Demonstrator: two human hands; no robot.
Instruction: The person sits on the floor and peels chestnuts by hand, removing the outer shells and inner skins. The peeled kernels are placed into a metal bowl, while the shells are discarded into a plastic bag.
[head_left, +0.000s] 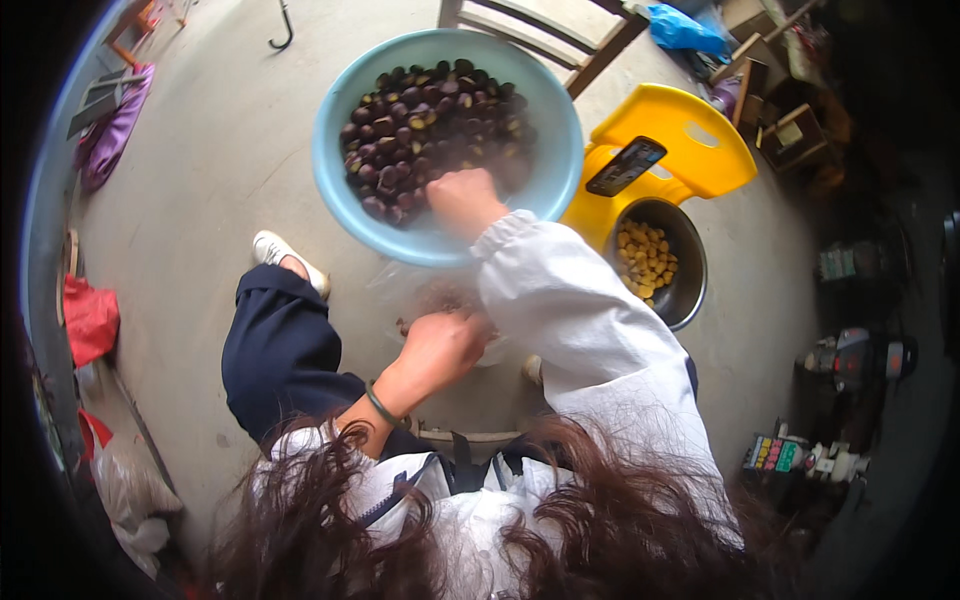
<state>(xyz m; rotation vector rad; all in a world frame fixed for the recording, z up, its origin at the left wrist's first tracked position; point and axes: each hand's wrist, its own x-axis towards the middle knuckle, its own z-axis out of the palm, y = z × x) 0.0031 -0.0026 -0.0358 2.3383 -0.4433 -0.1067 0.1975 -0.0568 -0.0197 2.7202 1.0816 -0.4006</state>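
In front of me stands a light blue plastic basin with many dark brown chestnuts, some showing yellow flesh. My right hand reaches over its near rim, down at the chestnuts; its fingertips are hidden, so I cannot tell if it holds one. Closer to me, my left hand has curled fingers above a clear plastic bag with brown shell pieces in it; whether anything is in the fingers is not visible. To the right, a steel pot contains peeled yellow chestnuts.
A yellow plastic chair with a phone on it stands right of the basin. Behind the basin is a wooden chair. Bags lie along the left wall, a red one among them. Boxes and tools crowd the right side.
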